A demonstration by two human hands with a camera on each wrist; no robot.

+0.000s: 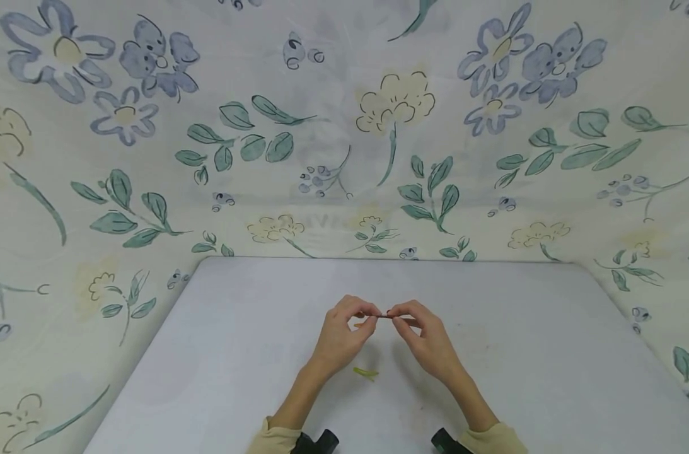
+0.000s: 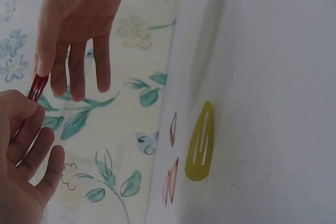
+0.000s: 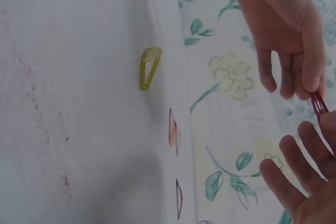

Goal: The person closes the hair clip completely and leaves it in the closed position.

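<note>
A dark red snap hair clip [image 2: 40, 84] is held level above the table between both hands. My left hand [image 1: 344, 334] pinches one end between thumb and forefinger. At the other end, my right hand [image 1: 429, 340] pinches it the same way; its other fingers are spread in the left wrist view. Slits show along the clip's body in the right wrist view. Below the hands, nearer the person, a yellow-green snap hair clip [image 2: 199, 142] lies on the table, its parts sprung apart in the right wrist view.
Several thin reddish and pink clips [image 3: 172, 128] lie farther off on the white table [image 1: 253, 315], partly behind the left hand in the head view. A flowered cloth [image 1: 344, 139] hangs beyond the back edge. Black wrist cameras [image 1: 321, 441] sit by the sleeves.
</note>
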